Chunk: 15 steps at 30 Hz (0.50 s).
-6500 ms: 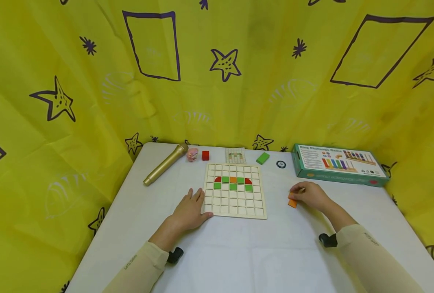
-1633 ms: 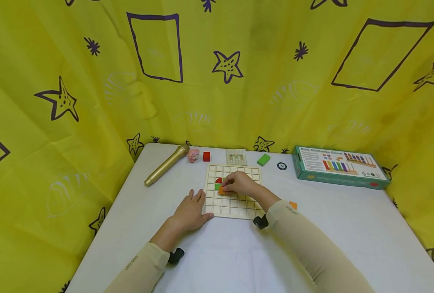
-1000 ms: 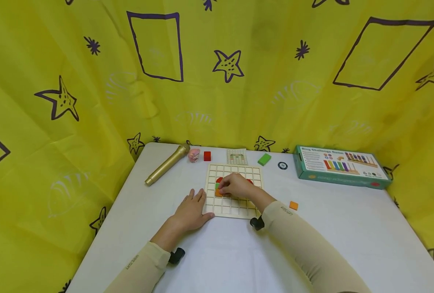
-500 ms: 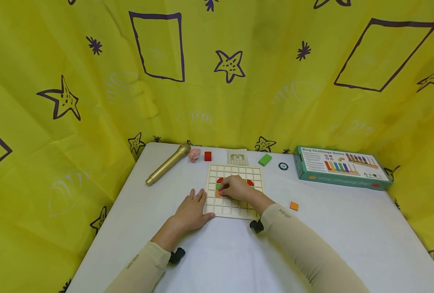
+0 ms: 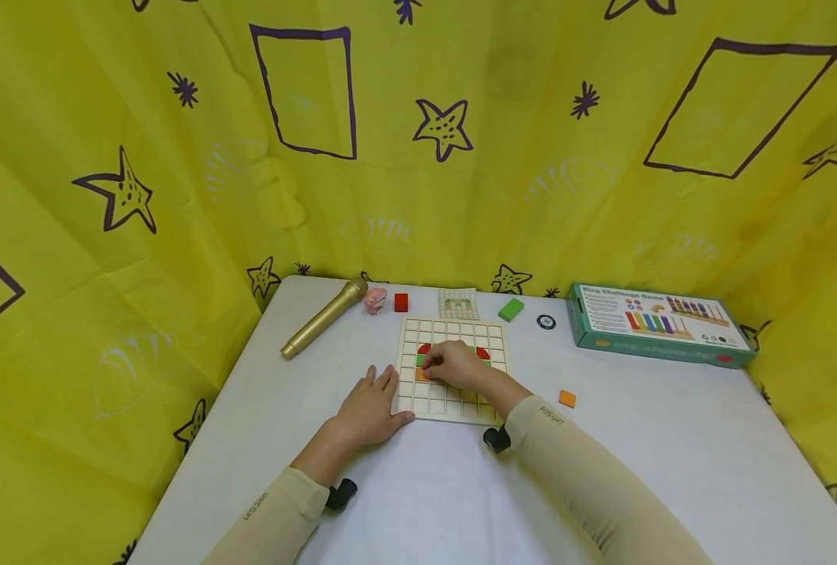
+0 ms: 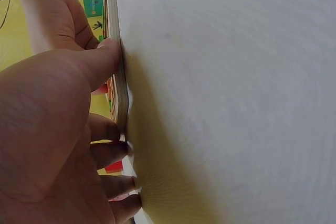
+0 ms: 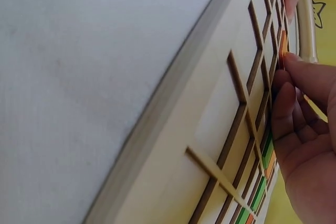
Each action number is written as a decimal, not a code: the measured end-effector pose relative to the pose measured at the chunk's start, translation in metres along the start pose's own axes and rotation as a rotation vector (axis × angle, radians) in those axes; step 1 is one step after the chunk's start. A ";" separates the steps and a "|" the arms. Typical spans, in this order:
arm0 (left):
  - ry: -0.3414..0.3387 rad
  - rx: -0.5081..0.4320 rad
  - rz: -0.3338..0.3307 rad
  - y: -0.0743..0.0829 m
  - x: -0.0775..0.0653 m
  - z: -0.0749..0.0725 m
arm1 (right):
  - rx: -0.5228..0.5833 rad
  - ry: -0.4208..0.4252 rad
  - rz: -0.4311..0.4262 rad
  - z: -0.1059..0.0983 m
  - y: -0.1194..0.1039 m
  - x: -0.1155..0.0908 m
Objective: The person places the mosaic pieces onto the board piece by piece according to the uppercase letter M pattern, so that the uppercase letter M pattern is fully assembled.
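Note:
The wooden grid board (image 5: 453, 408) lies on the white table with red, green and orange tiles in its cells. My right hand (image 5: 456, 365) is over the board, thumb and fingertips together at an orange tile (image 5: 421, 375) lying below a green tile. In the right wrist view the thumb touches the edge of this orange tile (image 7: 284, 44); the curled fingers (image 7: 286, 106) sit beside it. That hand hides part of the pattern. My left hand (image 5: 367, 408) lies spread at the board's left edge, its thumb against the lower corner, as the left wrist view also shows.
Another orange tile (image 5: 567, 399) lies right of the board. Along the back are a gold microphone (image 5: 324, 319), a pink crumpled thing (image 5: 375, 300), a red block (image 5: 401, 302), a pattern card (image 5: 458, 304), a green block (image 5: 511, 309), a round disc (image 5: 546, 322) and a game box (image 5: 661, 323).
My right hand has carried one orange tile from the table's right side to the board and set it below a green tile. Lately it stays nearly still. The left hand has kept its place.

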State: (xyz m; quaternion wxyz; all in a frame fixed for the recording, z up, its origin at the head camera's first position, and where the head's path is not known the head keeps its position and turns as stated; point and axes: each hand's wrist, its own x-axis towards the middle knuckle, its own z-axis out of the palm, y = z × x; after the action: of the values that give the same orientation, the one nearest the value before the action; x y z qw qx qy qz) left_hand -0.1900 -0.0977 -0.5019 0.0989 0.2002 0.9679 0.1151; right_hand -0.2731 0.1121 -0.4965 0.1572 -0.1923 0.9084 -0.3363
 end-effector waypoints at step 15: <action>-0.004 -0.011 -0.016 0.001 0.000 0.000 | 0.073 0.041 0.033 -0.014 0.012 -0.017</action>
State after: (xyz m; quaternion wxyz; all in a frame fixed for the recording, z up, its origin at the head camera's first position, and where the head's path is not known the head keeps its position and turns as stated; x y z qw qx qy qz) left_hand -0.1897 -0.0964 -0.5018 0.1027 0.1920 0.9687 0.1194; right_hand -0.2669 0.1362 -0.4916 0.1511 -0.1647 0.9015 -0.3705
